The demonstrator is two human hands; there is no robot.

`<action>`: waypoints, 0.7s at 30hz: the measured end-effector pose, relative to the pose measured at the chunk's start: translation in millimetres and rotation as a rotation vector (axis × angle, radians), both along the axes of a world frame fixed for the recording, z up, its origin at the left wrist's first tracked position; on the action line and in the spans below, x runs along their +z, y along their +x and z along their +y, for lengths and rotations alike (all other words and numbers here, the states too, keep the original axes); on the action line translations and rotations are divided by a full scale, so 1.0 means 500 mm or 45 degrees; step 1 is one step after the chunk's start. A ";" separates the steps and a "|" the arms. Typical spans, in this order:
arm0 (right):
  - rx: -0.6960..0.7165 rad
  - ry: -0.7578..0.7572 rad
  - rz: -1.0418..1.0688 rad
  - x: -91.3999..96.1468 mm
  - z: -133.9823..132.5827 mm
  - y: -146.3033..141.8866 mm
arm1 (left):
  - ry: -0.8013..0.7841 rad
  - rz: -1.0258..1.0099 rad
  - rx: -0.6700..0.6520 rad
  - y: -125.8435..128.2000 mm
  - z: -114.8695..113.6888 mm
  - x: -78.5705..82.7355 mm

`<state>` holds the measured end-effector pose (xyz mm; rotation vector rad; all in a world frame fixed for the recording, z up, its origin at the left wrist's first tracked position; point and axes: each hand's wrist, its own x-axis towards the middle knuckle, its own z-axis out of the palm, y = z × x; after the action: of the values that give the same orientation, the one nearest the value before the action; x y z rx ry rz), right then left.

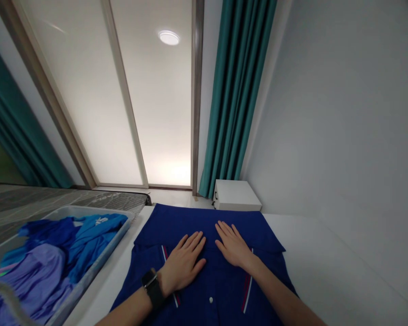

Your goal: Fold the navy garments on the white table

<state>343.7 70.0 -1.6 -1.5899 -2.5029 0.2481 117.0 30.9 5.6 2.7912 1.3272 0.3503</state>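
Observation:
A dark blue buttoned garment [204,276], possibly a shirt, lies spread over a white table [313,271], its far part folded over toward me. White and red stripes run down both sides, and a white button shows near the bottom middle. Palm down on the left half of the cloth rests my left hand [185,262], fingers stretched, a dark watch on its wrist. My right hand [233,244] lies flat on the right half, near the fold, with its fingers extended. Neither hand grips the fabric.
Left of the table stands a pale plastic bin [91,280] of blue and purple clothes [37,271]. A bed [7,213] lies behind it. Beyond the table are a small white cabinet [236,194], a green curtain [238,90] and frosted sliding doors [156,113]. A wall [353,113] borders the right.

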 end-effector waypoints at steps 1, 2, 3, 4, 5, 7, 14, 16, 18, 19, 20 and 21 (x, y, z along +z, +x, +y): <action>-0.008 0.011 0.005 0.001 -0.004 0.010 | -0.004 0.003 -0.019 0.014 0.003 0.001; -0.017 0.021 0.009 0.002 -0.007 0.022 | -0.007 0.009 -0.035 0.029 0.006 0.003; -0.027 0.031 0.011 0.003 -0.010 0.034 | -0.008 0.013 -0.047 0.045 0.009 0.005; -0.039 0.042 0.014 0.003 -0.013 0.048 | -0.005 0.011 -0.058 0.062 0.012 0.007; -0.054 0.055 0.018 0.002 -0.015 0.062 | 0.002 0.001 -0.069 0.079 0.016 0.011; -0.091 0.091 0.032 -0.001 -0.019 0.094 | 0.016 -0.040 -0.097 0.115 0.023 0.019; -0.255 0.197 0.144 -0.026 -0.027 0.208 | -0.018 -0.161 -0.227 0.245 0.046 0.039; -0.319 0.222 0.225 -0.031 -0.020 0.233 | -0.029 -0.171 -0.245 0.280 0.049 0.039; -0.376 0.248 0.299 -0.033 -0.011 0.255 | -0.035 -0.169 -0.245 0.312 0.053 0.036; -0.414 0.259 0.318 -0.032 -0.006 0.266 | -0.039 -0.162 -0.237 0.326 0.054 0.034; -0.467 0.262 0.316 -0.031 -0.002 0.277 | -0.043 -0.153 -0.226 0.337 0.056 0.031; -0.535 0.256 0.298 -0.029 0.001 0.289 | -0.047 -0.143 -0.215 0.347 0.059 0.029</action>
<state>488.0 70.5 -16.3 -1.8290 -1.9033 0.1125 290.5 60.2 19.9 2.7818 1.0556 0.4620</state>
